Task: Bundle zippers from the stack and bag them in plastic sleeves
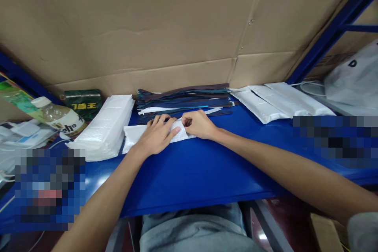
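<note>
A white padded bubble envelope lies lengthwise on the blue tabletop in front of me. My left hand rests across its middle, fingers spread and lying over it, thumb toward the right end. At that right end, my right hand is closed in a pinch on the envelope's edge, which is lifted and bent. Whether a second thing sits between those fingers is hidden. Just behind both hands lies a pile of long zippers in navy, brown and green, with a white zipper near its front.
To the left are a stack of flat white bubble envelopes, a drink bottle and a dark green pouch. Several filled white envelopes lie at the right. A cardboard wall closes off the back; a white bag stands far right.
</note>
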`<state>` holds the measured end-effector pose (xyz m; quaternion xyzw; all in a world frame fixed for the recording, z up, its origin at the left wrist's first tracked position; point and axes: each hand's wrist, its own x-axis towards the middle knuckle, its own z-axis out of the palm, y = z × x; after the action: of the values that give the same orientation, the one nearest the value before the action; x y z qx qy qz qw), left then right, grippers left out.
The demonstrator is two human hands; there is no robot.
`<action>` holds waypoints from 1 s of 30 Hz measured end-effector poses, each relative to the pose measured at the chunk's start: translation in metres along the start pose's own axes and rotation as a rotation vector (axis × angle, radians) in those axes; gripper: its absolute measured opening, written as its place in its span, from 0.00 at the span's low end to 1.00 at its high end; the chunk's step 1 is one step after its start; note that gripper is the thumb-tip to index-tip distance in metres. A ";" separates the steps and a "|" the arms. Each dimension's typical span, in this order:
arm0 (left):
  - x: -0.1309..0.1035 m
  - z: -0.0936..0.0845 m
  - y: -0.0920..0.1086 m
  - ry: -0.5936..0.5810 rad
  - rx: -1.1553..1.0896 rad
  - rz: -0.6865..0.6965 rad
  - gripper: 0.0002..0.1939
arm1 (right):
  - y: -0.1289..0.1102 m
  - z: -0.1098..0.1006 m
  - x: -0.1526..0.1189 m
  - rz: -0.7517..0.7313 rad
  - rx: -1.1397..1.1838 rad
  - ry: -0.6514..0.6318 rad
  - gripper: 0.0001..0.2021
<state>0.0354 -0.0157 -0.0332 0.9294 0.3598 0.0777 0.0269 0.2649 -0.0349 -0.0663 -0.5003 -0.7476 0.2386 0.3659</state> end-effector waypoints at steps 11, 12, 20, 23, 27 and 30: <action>-0.047 0.020 0.038 0.152 0.199 -0.397 0.42 | 0.000 0.000 0.003 0.032 -0.009 0.007 0.09; -0.047 0.021 0.039 0.144 0.179 -0.396 0.43 | 0.000 0.000 0.003 0.025 -0.019 0.013 0.10; -0.037 0.009 0.043 -0.046 0.090 -0.342 0.39 | -0.004 -0.003 -0.001 0.048 -0.412 0.145 0.25; -0.036 0.010 0.041 -0.049 0.102 -0.348 0.38 | -0.004 -0.012 0.000 0.115 -0.376 0.067 0.32; -0.035 0.012 0.041 -0.035 0.124 -0.334 0.38 | 0.000 -0.032 -0.001 0.272 -0.158 -0.131 0.25; -0.033 0.009 0.045 -0.104 0.158 -0.377 0.38 | 0.003 -0.038 -0.003 0.383 0.118 -0.196 0.11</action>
<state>0.0428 -0.0710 -0.0417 0.8476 0.5305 -0.0054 -0.0135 0.2972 -0.0369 -0.0454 -0.5853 -0.6556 0.3946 0.2680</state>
